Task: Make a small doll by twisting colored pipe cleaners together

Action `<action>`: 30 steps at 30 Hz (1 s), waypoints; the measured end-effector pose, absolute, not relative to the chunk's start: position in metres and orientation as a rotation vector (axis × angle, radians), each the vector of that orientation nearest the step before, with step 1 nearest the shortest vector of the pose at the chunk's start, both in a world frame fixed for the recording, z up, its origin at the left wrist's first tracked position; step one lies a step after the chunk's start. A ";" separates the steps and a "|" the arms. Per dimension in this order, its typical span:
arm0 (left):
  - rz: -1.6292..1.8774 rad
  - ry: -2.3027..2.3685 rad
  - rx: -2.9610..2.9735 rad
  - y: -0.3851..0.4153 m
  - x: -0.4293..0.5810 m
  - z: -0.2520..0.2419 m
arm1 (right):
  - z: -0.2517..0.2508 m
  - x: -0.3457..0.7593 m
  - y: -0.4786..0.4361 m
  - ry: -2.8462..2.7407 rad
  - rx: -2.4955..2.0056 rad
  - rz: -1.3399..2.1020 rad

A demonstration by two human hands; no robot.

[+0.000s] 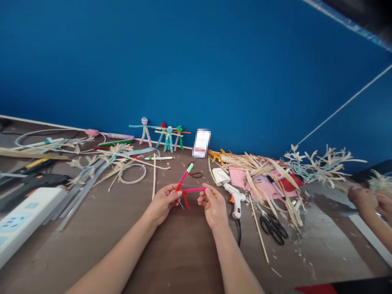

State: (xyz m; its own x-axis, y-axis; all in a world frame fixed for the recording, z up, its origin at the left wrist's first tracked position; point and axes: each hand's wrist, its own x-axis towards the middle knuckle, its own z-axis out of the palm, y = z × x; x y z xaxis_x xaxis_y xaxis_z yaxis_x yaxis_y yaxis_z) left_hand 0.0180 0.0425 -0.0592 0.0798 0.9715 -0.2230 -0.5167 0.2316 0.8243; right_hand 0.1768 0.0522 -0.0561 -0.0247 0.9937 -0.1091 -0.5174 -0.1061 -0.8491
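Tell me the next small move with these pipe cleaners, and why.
Probably shift the right grip to the loose red end and wrap it around the joint: that end dangles free, while the left grip pinches the pipe cleaners near where they meet, and the right one holds only the far tip of the pink strand.

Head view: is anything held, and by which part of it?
A pipe-cleaner piece: left hand pinches it where red and pink meet, right hand pinches the outer end of its pink strand.
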 end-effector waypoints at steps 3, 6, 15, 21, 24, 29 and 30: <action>1.277 0.911 0.637 0.042 0.021 -0.061 | -0.058 0.175 0.050 -0.897 -0.973 1.560; 1.338 0.962 0.638 0.043 0.022 -0.066 | -0.064 0.168 0.045 -1.243 -1.122 1.483; 1.390 1.206 0.824 0.042 0.024 -0.064 | -0.065 0.159 0.034 -1.721 -1.164 0.983; 1.367 1.230 0.874 0.040 0.025 -0.062 | -0.055 0.162 0.027 -1.970 -1.218 0.621; 1.338 1.231 0.888 0.040 0.025 -0.064 | -0.051 0.163 0.025 -2.055 -1.198 0.502; 1.271 1.221 0.995 0.039 0.025 -0.066 | -0.046 0.162 0.023 -2.063 -1.170 0.334; 1.255 1.213 1.021 0.039 0.025 -0.066 | -0.045 0.161 0.022 -2.058 -1.176 0.304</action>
State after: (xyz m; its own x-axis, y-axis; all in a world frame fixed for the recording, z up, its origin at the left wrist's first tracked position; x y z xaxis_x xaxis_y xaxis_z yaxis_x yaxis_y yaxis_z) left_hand 0.0246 0.0391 -0.0663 -0.0700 0.9935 -0.0894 -0.1234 0.0803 0.9891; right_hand 0.1611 0.0222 -0.0448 -0.3118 0.8202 0.4797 0.6463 0.5532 -0.5256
